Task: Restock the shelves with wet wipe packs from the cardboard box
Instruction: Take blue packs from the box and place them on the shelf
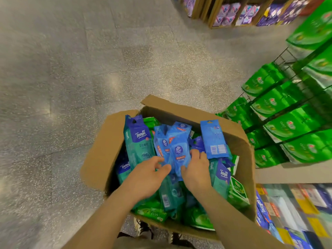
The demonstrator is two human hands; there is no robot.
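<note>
A speckled grey stone floor (80,69) fills most of the view. Along the right side runs a wire shelf rack (287,101) stacked with green packs (294,123), and below it a lower shelf (294,212) carries mixed blue, yellow and white packets. Wooden bins of purple packets (239,13) stand at the top edge.

On the floor just beside the rack sits the open cardboard box (100,151), flaps spread, full of wet wipe packs. A tall teal Tempo pack (139,142) stands at the box's left side; another Tempo pack (221,178) leans at the right. A flat blue pack (214,141) stands upright near the far right wall, back label showing. Green packs (152,212) lie along the near edge.

Both bare hands reach into the middle of the box. The right hand (195,168) has its fingers curled round a small cluster of 2 or 3 blue Vinda wipe packs (177,151), gripping them from the right. The left hand (147,175) meets the same cluster from the left, fingers loosely bent, thumb and fingertips touching the packs' lower edge.

Dark shoes (143,229) show below the box.
</note>
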